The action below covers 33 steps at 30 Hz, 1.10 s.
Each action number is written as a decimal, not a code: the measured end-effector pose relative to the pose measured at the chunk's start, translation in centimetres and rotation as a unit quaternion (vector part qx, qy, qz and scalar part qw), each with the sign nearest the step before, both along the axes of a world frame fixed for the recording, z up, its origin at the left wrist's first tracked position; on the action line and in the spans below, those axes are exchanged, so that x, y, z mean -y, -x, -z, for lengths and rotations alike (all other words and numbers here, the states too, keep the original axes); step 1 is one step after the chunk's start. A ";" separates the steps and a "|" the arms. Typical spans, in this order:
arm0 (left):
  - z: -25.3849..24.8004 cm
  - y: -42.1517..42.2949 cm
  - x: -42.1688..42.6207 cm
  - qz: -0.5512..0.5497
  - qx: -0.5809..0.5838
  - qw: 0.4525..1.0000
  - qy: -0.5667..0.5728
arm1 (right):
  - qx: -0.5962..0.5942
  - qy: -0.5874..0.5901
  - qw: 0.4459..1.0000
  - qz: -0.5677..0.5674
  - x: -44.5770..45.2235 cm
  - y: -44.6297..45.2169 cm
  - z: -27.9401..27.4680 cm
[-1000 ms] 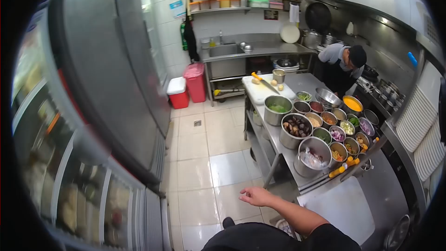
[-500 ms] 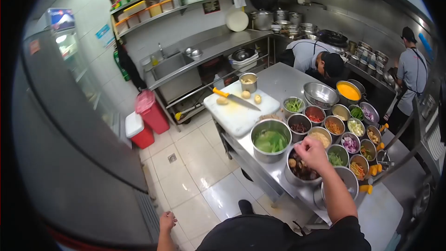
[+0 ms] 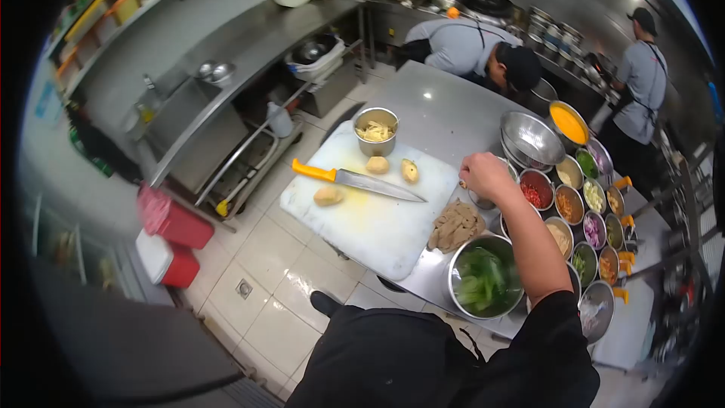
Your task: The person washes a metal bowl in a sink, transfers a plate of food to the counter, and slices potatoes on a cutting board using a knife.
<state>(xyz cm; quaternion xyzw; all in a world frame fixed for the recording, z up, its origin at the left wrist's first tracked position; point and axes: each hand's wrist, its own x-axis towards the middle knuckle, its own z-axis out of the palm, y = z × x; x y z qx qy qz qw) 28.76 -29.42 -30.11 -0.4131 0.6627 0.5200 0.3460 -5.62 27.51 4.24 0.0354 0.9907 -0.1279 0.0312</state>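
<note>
My right hand [image 3: 485, 174] is closed, fingertips pinched together, above the table just past the right edge of a white cutting board [image 3: 362, 234]. A small dark brownish bit shows at the fingertips, too small to name. Under the wrist are metal containers, partly hidden by the arm. A brown, soft-looking pile [image 3: 457, 227] lies below the hand, beside a pot of green leaves in liquid [image 3: 485, 278]. On the board rest a knife with a yellow handle [image 3: 359, 180], three peeled potatoes [image 3: 328, 196] and a metal pot of pale strips [image 3: 375, 132]. My left hand is out of view.
Several metal containers of chopped ingredients [image 3: 568, 204] crowd the table's right side, near a steel bowl [image 3: 532, 138] and a pot of orange liquid [image 3: 569, 122]. One person [image 3: 483, 53] bends at the far edge; another [image 3: 640, 83] stands behind. A sink counter [image 3: 249, 53] runs along the left.
My right hand has moved from over a pot of dark pieces toward the cutting board, fingers still closed. The view has shifted, and my left hand has left it.
</note>
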 end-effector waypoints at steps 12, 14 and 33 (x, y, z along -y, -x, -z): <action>-3.0 39.8 34.2 0.485 -0.204 0.829 0.192 | 0.015 -0.061 0.944 0.325 1.5 2.8 16.0; -9.1 46.2 30.2 0.051 -0.226 0.967 0.104 | 0.013 -0.036 0.925 0.379 3.7 3.0 14.8; -4.4 44.2 25.2 0.402 0.106 0.906 0.076 | -0.232 -0.015 0.899 0.371 9.6 3.0 8.1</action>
